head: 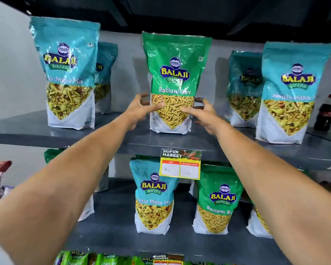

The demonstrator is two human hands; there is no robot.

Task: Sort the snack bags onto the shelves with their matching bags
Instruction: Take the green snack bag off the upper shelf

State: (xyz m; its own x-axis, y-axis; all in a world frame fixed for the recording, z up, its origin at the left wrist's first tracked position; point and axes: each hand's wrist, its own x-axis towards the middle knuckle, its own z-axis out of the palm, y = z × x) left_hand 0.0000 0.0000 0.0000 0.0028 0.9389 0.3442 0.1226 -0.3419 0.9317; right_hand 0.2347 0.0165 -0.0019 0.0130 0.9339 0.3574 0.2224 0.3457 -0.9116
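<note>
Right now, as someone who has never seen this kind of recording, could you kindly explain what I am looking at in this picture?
There is no machine here: a person wears a camera on the head, so this single view looks forward and down along both bare arms. They face shop shelves of snack bags. On the top shelf, a green Ratlami Sev bag stands upright between blue Khatta Mitha bags. The left hand and right hand are at its two sides, fingers spread, touching or about to grip; it rests on the shelf, not lifted. The shelf below holds one blue and one green bag side by side, behind a yellow price tag. A cola bottle stands far right.
</note>
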